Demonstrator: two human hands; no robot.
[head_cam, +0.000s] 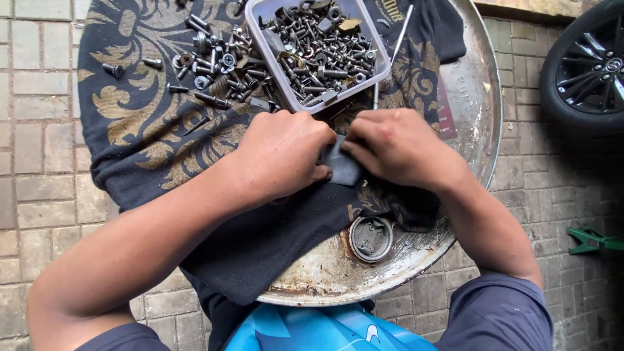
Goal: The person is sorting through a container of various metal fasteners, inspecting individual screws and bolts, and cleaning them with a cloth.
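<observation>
Both the left hand (283, 156) and the right hand (396, 146) pinch a small flat dark grey piece (341, 166), fingers closed narrowly on its edges, just below the clear plastic tub of screws and bolts (322, 49). A firm, even grip seems wise; loose screws (214, 65) left of the tub crowd the black gold-patterned cloth (149, 136)

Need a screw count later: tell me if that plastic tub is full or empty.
Nearly full: the clear plastic tub holds screws and bolts heaped to its rim.
</observation>
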